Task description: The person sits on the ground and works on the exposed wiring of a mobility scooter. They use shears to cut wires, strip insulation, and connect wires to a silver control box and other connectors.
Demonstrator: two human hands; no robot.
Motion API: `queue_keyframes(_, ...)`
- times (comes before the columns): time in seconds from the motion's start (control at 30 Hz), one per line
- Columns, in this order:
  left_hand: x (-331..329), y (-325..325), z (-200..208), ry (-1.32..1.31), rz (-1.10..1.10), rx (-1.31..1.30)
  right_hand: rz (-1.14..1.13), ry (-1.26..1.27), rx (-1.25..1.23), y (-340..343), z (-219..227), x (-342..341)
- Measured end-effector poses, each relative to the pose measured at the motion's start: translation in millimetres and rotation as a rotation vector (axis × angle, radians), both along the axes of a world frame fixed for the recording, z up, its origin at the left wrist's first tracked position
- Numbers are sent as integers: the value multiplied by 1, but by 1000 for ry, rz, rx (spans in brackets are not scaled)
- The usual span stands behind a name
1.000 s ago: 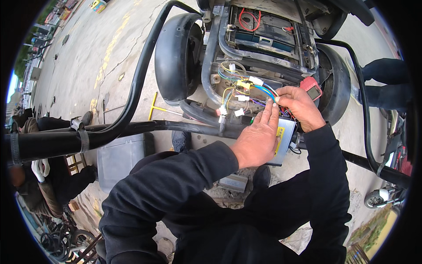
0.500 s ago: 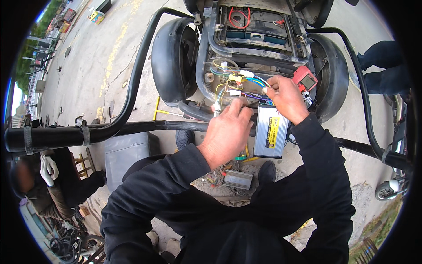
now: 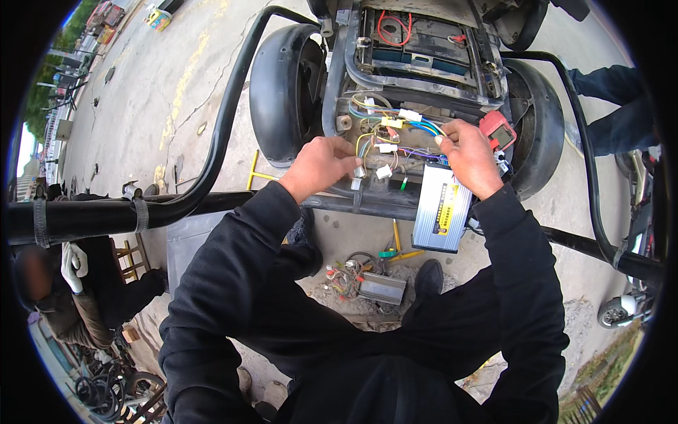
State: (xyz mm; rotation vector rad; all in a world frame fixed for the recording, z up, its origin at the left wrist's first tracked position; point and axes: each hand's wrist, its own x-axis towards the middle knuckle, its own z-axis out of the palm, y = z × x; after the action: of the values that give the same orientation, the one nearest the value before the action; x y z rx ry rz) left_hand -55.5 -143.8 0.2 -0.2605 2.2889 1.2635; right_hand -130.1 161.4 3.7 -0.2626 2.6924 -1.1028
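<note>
My left hand (image 3: 319, 168) is closed, thumb and fingers pinching a pale wire connector (image 3: 359, 172) at the left of the wiring. My right hand (image 3: 472, 160) pinches a bundle of blue and other coloured wires (image 3: 428, 127) that run to a white connector (image 3: 409, 115). Below that hand a silver finned controller box (image 3: 432, 227) with a yellow label lies tilted across the frame bar. A yellow connector (image 3: 392, 124) and another white connector (image 3: 385, 148) sit among the wires between my hands. One loose white plug (image 3: 383, 172) lies just right of my left fingers.
A red meter (image 3: 498, 130) rests beside the right wheel (image 3: 537, 127). Black tube rails (image 3: 229, 106) flank the vehicle. An old controller (image 3: 382, 288) with tangled wires lies on the ground between my feet, near a yellow-handled tool (image 3: 397, 240). A gloved person (image 3: 74, 304) sits at left.
My left hand has moved left, uncovering the white plug and a green-tipped wire. My right hand keeps its pinch on the wires. The view has shifted slightly.
</note>
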Motion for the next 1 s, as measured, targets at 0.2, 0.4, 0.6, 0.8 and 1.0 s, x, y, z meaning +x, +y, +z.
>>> queue_keyframes(0.2, -1, -4, 13, -298, 138, 178, 4, -30, -36, 2, -1, -2)
queue_keyframes(0.4, 8, -3, 17, -290, 101, 234, 18, -31, -55, 2, -3, -3)
queue_keyframes(0.6, 7, 1, 11, -324, 106, 272, 21, -26, -35, 2, -1, -3)
queue_keyframes(0.8, -6, -25, -3, -100, 45, -43, 12, -6, -16, 2, -3, -3)
queue_keyframes(1.0, -12, -43, 16, 159, -90, -172, -2, 8, -4, 3, -7, -4)
